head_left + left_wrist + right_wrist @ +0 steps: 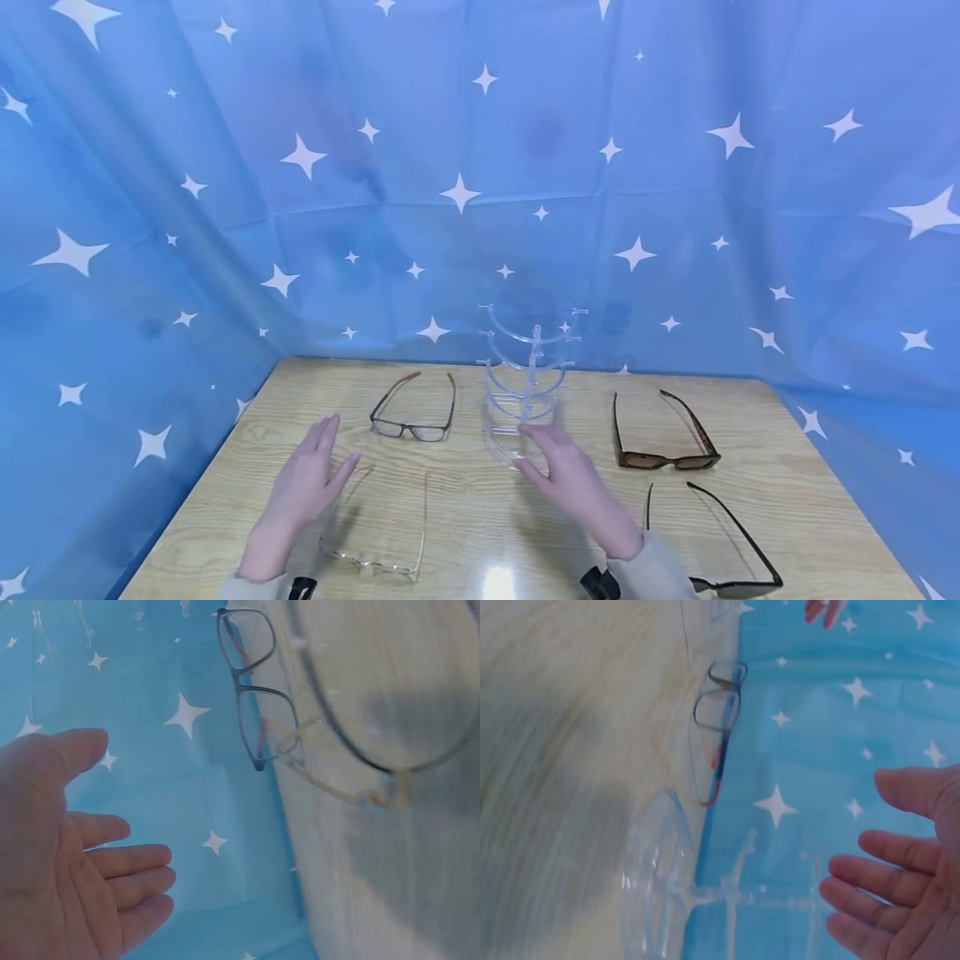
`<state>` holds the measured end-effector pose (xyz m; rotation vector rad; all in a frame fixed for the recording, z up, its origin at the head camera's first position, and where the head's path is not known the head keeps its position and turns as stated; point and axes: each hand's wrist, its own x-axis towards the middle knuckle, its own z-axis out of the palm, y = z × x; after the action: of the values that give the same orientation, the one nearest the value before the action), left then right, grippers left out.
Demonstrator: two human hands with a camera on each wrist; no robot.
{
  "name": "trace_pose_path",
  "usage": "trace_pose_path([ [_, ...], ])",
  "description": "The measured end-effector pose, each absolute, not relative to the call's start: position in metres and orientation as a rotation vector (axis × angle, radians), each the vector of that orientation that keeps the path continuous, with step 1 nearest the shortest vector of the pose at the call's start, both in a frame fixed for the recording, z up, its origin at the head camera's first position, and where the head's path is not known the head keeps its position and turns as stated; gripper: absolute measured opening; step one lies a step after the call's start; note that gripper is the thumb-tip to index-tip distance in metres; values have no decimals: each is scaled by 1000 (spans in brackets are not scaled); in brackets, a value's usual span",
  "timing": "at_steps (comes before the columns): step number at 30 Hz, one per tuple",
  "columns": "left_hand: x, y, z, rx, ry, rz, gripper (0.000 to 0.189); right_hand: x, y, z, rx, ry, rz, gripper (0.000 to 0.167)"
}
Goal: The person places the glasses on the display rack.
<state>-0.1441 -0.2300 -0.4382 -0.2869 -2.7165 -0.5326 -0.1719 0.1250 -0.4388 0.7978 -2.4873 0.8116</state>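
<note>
Head view: wooden table [480,517], blue starry curtain [450,125] behind, and we're live!
Clear stand [536,354]: upright towards the back, between dark-rimmed glasses [408,429] and brown sunglasses [667,461].
Left hand [303,483]: fingers straight, thumb spread, holding nothing, just beside the clear glasses [367,564].
Right hand [573,479]: fingers extended, thumb well apart, nothing gripped, right at the stand's base; touching or not, can't tell.
Black sunglasses [738,588]: front right, beside the right sleeve [652,575].

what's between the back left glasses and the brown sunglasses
In the head view, the clear stand and the right hand lie between the back left glasses and the brown sunglasses.
</note>
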Motion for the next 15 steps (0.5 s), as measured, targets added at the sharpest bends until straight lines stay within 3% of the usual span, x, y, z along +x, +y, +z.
trace_pose_path([
  [15,-129,-242,-455,-169,-2839,-665,56,-163,80,-464,952,-2481,980,34],
])
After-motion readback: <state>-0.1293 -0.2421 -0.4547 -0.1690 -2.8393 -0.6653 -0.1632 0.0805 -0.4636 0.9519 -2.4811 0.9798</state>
